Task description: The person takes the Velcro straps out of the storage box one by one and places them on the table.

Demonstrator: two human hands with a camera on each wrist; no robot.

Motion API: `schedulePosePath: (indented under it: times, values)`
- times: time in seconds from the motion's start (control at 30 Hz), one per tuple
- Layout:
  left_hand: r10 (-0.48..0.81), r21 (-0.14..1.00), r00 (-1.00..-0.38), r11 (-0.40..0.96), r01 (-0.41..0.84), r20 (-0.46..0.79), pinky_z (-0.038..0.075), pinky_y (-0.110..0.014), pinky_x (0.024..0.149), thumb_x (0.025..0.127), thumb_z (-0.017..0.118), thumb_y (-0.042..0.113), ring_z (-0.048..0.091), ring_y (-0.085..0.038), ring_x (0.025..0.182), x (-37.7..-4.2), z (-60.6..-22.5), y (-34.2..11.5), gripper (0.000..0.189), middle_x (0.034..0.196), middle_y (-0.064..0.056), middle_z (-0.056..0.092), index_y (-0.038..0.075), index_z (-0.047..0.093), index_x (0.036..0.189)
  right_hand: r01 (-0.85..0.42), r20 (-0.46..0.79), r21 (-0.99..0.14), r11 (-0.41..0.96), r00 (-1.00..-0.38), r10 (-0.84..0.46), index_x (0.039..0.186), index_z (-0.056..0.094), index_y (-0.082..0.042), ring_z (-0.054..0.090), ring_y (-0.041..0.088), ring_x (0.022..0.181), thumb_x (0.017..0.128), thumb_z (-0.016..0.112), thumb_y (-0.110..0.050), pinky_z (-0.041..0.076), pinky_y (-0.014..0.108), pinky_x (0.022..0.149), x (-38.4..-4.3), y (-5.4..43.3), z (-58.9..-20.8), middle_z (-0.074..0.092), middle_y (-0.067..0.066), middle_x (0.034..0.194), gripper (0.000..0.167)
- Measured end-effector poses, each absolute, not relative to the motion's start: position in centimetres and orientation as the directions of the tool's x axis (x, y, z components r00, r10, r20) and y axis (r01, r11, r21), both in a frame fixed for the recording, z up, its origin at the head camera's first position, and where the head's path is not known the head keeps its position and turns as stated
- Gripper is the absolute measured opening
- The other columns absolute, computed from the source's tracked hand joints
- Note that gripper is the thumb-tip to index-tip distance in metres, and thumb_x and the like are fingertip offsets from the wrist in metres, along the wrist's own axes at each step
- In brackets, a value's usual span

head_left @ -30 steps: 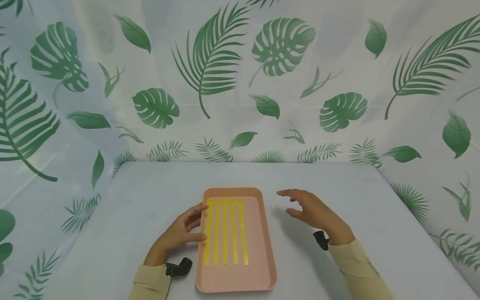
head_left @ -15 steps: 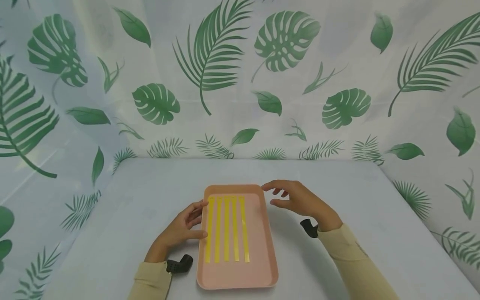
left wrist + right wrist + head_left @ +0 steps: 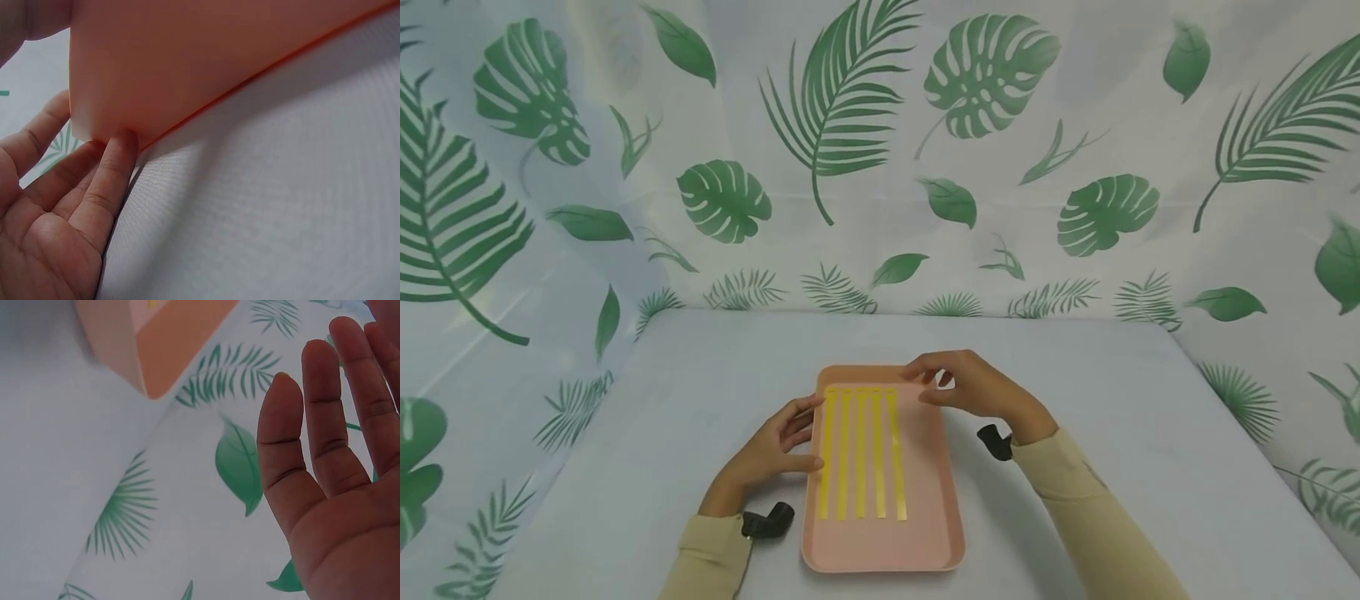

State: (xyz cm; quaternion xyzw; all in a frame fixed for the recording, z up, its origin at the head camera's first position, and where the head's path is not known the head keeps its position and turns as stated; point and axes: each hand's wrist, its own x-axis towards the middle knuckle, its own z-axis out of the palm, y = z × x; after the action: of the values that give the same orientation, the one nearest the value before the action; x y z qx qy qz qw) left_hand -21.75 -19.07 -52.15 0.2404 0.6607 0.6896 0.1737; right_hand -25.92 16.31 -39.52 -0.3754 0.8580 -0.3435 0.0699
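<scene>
A shallow pink tray [image 3: 883,546] lies on the table, with several long yellow strips [image 3: 861,454] side by side across its left and middle part. My left hand [image 3: 778,446] holds the tray's left side, thumb and index fingertip over the rim. In the left wrist view, other fingers [image 3: 119,169] press against the outside of the tray wall [image 3: 162,62]. Over the tray's far right corner hovers my right hand [image 3: 973,387], fingers bent and spread from the thumb, holding nothing. The right wrist view shows its fingers [image 3: 281,431] apart from the tray's corner [image 3: 169,350].
A pale table [image 3: 1112,467] spreads around the tray. Behind it and at both sides hangs a white cloth printed with green leaves [image 3: 722,200]. Black wrist cameras [image 3: 995,442] sit at both sleeve cuffs.
My right hand has moved left from beside the tray to over its far right corner. The left hand has stayed at the tray's left rim. The head view has shifted slightly.
</scene>
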Motion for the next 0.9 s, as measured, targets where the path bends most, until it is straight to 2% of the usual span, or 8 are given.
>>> schedulePosePath:
  times: [0.27,0.53,0.7,0.8,0.9]
  values:
    - [0.556,0.996,-0.827,-0.066,0.055,0.083,0.052,-0.028,0.112,0.088,0.088,0.004,0.042,-0.056,0.148,-21.7,-51.8,-18.8,0.100,0.170,-0.037,0.026,-0.011,0.025,0.165,-0.552,0.082,-0.713,0.434,-0.679,-0.729,0.126,0.077,-0.001,0.070,0.043,0.109,0.098,0.076,0.002,0.062,0.048,0.093,-26.9,15.0,-39.6,0.076,0.017,0.122,0.027]
    - [0.542,0.998,-0.838,-0.049,0.047,0.066,0.050,-0.026,0.114,0.088,0.089,0.004,0.040,-0.054,0.151,-21.6,-51.6,-18.9,0.101,0.170,-0.035,0.028,-0.009,0.026,0.165,-0.549,0.057,-0.751,0.368,-0.608,-0.792,0.118,0.078,0.002,0.071,0.037,0.106,0.098,0.073,0.006,0.062,0.043,0.090,-28.3,13.2,-40.7,0.077,0.018,0.120,0.021]
    - [0.542,0.998,-0.838,-0.039,0.045,0.059,0.049,-0.028,0.115,0.088,0.089,0.006,0.038,-0.053,0.152,-21.7,-51.5,-19.0,0.101,0.171,-0.033,0.028,-0.008,0.026,0.165,-0.544,0.045,-0.773,0.327,-0.561,-0.826,0.117,0.075,0.007,0.071,0.042,0.107,0.098,0.072,0.010,0.062,0.045,0.087,-29.1,11.9,-41.7,0.076,0.020,0.120,0.020]
    - [0.543,0.998,-0.838,-0.037,0.046,0.059,0.049,-0.029,0.116,0.088,0.091,0.009,0.037,-0.052,0.153,-21.8,-51.6,-19.0,0.103,0.172,-0.032,0.026,-0.007,0.026,0.166,-0.525,0.022,-0.787,0.323,-0.548,-0.836,0.118,0.075,0.008,0.070,0.045,0.108,0.098,0.071,0.012,0.061,0.041,0.087,-29.4,11.0,-42.0,0.076,0.019,0.122,0.021]
    - [0.544,0.998,-0.837,-0.042,0.045,0.060,0.050,-0.029,0.115,0.088,0.092,0.011,0.036,-0.053,0.153,-21.7,-51.6,-19.1,0.104,0.173,-0.031,0.024,-0.007,0.026,0.166,-0.514,0.000,-0.794,0.324,-0.533,-0.846,0.118,0.075,0.008,0.070,0.040,0.107,0.097,0.071,0.012,0.060,0.035,0.086,-29.6,10.1,-42.3,0.075,0.019,0.123,0.021]
